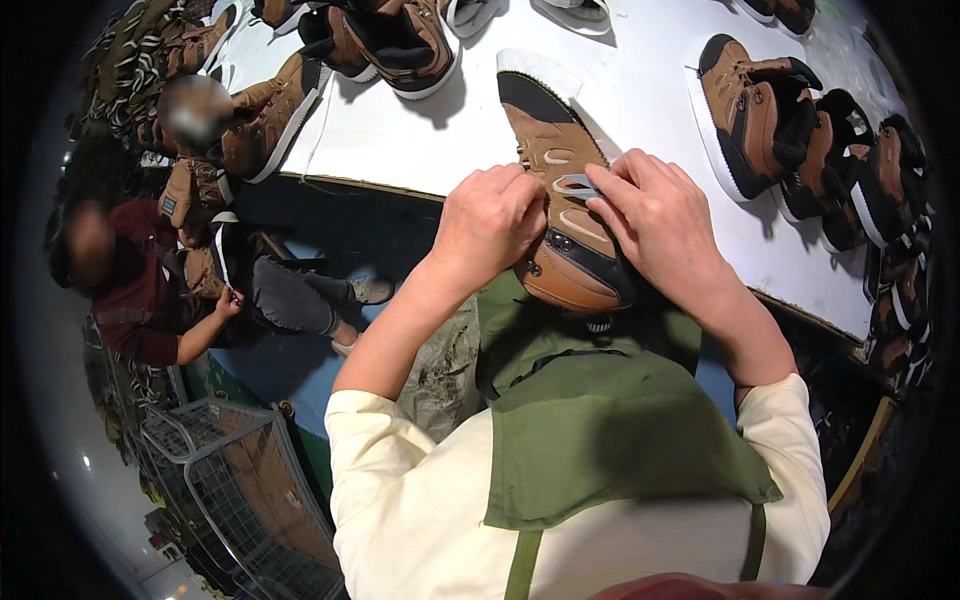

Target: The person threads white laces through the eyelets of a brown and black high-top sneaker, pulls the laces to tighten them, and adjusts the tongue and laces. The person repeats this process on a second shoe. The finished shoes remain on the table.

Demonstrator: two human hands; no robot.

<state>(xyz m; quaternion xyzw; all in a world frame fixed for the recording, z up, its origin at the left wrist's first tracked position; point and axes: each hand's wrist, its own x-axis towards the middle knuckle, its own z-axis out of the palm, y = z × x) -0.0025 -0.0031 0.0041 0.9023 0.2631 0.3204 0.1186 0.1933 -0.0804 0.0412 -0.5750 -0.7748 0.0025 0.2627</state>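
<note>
A brown and black lace-up boot (570, 255) with a white sole lies on its side in front of me, its toe on the white table and its heel end toward my apron. My left hand (490, 222) is closed at the boot's left edge by the lacing, the fingertips curled in and partly hidden. My right hand (655, 215) is closed over the boot's upper side. Between its thumb and fingers is a small grey looped tool, seemingly thread snips (575, 185), lying close over the brown panel.
A white table (400, 140) spans the far side. Similar boots stand in a row (760, 130) at right and in a group (390, 45) at far left. At left, a seated person (150, 260) holds a boot. A wire cart (230, 480) stands at lower left.
</note>
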